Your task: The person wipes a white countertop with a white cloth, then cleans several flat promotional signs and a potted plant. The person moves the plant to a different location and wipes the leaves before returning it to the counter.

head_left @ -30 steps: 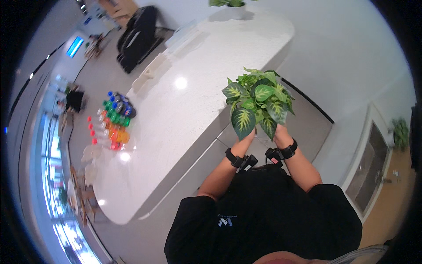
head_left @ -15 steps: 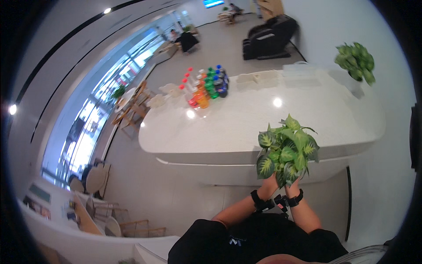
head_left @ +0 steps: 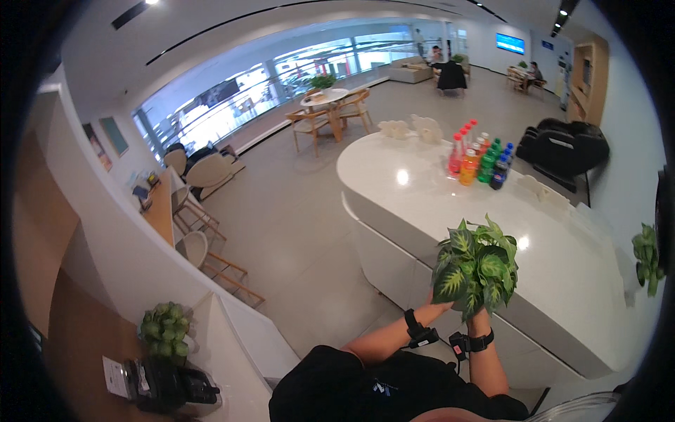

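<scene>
A leafy green plant (head_left: 478,266) with yellow-centred leaves is held up in front of me by both hands. My left hand (head_left: 437,308) grips it from below on the left. My right hand (head_left: 480,325) is closed on it at the lower right. The foliage covers most of my fingers, and whatever pot or base sits beneath is hidden. Both wrists wear black straps with small boxes. Beyond the plant lies the white counter (head_left: 394,204), whose near edge passes behind the leaves.
Several drink bottles (head_left: 467,165) stand in rows on the counter, near white flower-shaped pieces (head_left: 415,128). Another potted plant (head_left: 165,329) is at lower left beside a black machine (head_left: 169,383). A third plant (head_left: 647,259) is at the right. Chairs (head_left: 209,172) line the left side.
My view has swung to the left, so the counter now runs diagonally and the lower-left plant shows fully. Both hands still hold the leafy plant in front of me.
</scene>
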